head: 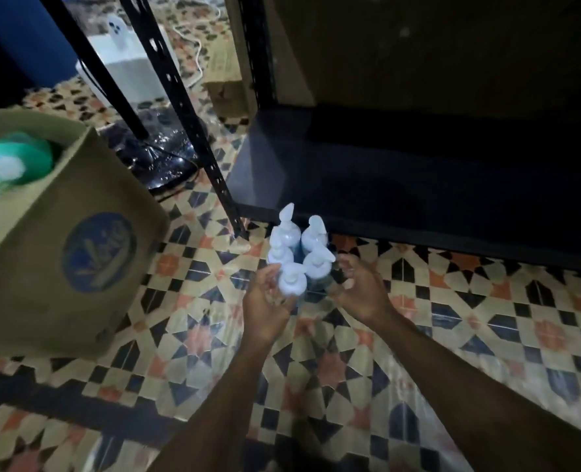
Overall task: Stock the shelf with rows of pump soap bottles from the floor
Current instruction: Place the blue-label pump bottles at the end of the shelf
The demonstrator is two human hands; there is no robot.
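Left hand [265,301] is cupping the nearest bottle [292,282] of the cluster, fingers curled loosely against its left side; whether it is truly gripping cannot be told through the blur. Right hand [359,289] is hovering just right of the cluster, fingers spread and bent, touching nothing clearly.

Landmark: the pump soap bottles [297,253], five white-topped ones standing upright together on the floor.

Patterned tile floor [452,335] is running under everything, in tan, black and orange.

Black metal shelf [401,185] is sitting just behind the bottles; its lowest board is lying dark and bare where visible, near floor level. One slotted upright post [180,97] is meeting the floor just left of and behind the bottles.

Cardboard box [68,240] is standing well left of the bottles, open at the top, with a round blue mark printed on its near face. Inside it, green containers [13,161] are showing, blurred; one has a pale top. Count cannot be told.

White box-like object [125,66] is lying far behind and left of the bottles, past the post, with a white cord trailing beside it.

Small brown carton [224,80] is sitting behind the bottles, beside the shelf's left edge.

Crumpled dark plastic [160,155] is lying between the cardboard box and the post.
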